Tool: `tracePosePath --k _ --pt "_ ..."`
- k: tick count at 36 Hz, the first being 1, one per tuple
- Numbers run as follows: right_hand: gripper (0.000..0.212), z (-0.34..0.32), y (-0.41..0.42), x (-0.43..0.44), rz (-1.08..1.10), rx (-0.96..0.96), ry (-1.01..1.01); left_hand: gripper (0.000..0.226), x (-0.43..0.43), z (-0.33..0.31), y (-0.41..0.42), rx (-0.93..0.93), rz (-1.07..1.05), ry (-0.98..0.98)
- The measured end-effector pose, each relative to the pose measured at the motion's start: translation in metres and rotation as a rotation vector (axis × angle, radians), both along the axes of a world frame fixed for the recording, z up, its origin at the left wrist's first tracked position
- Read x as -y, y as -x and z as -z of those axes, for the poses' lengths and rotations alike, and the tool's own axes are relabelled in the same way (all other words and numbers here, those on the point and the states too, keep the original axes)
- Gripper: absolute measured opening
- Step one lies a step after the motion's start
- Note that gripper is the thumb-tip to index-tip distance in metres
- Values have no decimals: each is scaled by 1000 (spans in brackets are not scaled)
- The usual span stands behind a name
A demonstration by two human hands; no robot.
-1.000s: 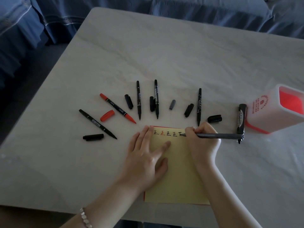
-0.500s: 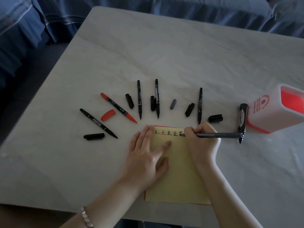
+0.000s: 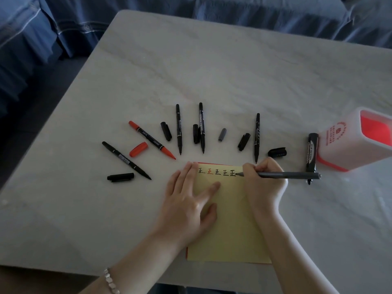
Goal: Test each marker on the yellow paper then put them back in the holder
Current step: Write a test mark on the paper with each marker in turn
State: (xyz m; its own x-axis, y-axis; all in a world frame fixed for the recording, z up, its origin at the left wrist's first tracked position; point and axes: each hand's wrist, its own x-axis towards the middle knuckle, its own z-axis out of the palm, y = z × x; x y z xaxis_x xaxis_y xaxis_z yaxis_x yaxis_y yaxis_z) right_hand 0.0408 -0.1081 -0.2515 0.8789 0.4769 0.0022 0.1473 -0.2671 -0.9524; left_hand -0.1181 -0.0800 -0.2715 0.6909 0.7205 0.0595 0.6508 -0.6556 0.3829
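Note:
The yellow paper (image 3: 229,219) lies near the table's front edge with a row of written marks along its top. My left hand (image 3: 188,200) lies flat on it, fingers spread. My right hand (image 3: 263,183) grips a grey marker (image 3: 286,175), its tip on the paper's top right by the last mark. Several uncapped markers fan out beyond the paper: a red marker (image 3: 151,140), black ones (image 3: 126,160), (image 3: 178,128), (image 3: 201,126), (image 3: 257,136). A capped black marker (image 3: 311,153) lies beside the white and red holder (image 3: 347,145) at the right.
Loose caps lie among the markers: a red cap (image 3: 138,149), a grey cap (image 3: 222,134), black caps (image 3: 120,177), (image 3: 166,131), (image 3: 244,141), (image 3: 276,152). The marble table (image 3: 212,66) has blue cushioned seating (image 3: 63,24) behind and to its left.
The last mark in the row has gained strokes and now matches the others. My right hand has shifted slightly while writing. My left hand stayed flat on the paper.

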Motion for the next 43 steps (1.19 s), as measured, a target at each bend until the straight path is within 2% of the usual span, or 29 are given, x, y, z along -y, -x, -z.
tracePosePath --k 7,10,14,15,19,24,28,33,35,38,43 --pt "29 -14 -15 -3 -32 -166 -85 42 1 -2 -1 -12 10 -2" --pt "32 -32 -32 -8 -217 -158 25 43 1 -2 0 -12 19 -18" --pt "15 -60 -56 -24 -394 -448 76 44 0 -1 0 -31 13 -20" --pt "17 -66 -61 -30 -409 -446 146 44 0 -2 0 -32 11 -16" --pt "30 -76 -69 -57 -516 -111 526 43 -1 -4 0 -41 12 -7" --pt "25 -65 -58 -82 -669 107 808 43 -1 -4 0 -48 9 5" --pt "28 -53 -46 -93 -661 271 869 43 -1 -4 1 -48 13 -1" --pt "36 -50 -44 -91 -620 288 808 42 -1 -2 1 -40 15 2" --pt "33 -51 -52 -88 -556 297 789 43 0 -2 0 -33 16 -2" --pt "17 -53 -67 -82 -475 392 909 42 0 -2 0 -26 13 -6" --pt "26 -54 -76 -75 -482 382 1098 42 0 -3 0 -31 9 -7"
